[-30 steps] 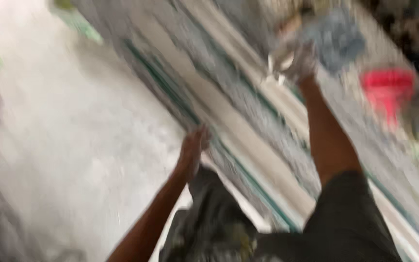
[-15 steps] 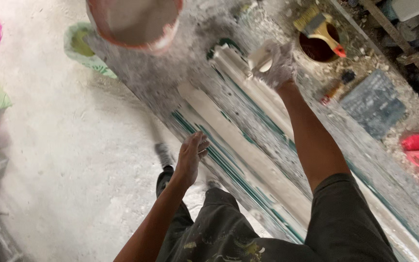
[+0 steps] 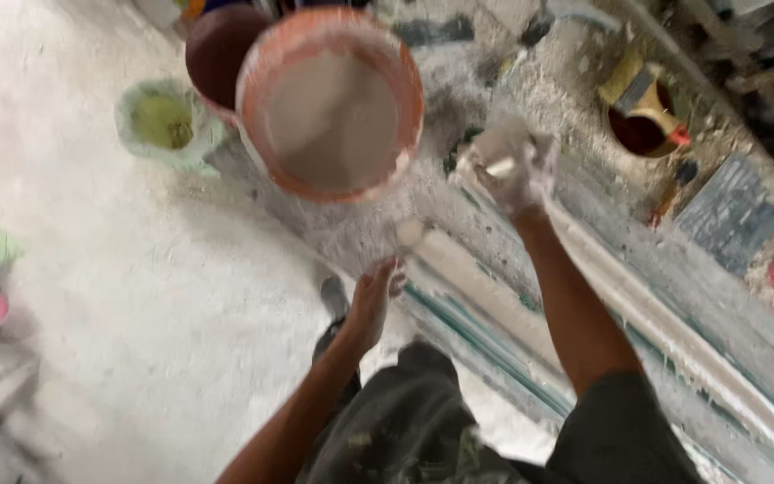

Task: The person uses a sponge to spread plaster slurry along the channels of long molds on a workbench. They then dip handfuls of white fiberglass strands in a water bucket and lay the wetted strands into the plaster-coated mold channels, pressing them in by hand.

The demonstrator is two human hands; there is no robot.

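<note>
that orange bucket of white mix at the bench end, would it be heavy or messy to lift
The orange bucket looks filled close to its rim with pale mix, so it is probably heavy for its size. Its rim is smeared white, so likely slick to grip. Tilting it would probably slop mix out. Neither the left hand nor the coated right hand touches it.

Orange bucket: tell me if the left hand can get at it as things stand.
Probably yes. The left hand rests at the bench edge, open and empty, with the orange bucket just up and ahead of it. Nothing lies between them; the right hand, coated white, is busy off to the side.
</note>
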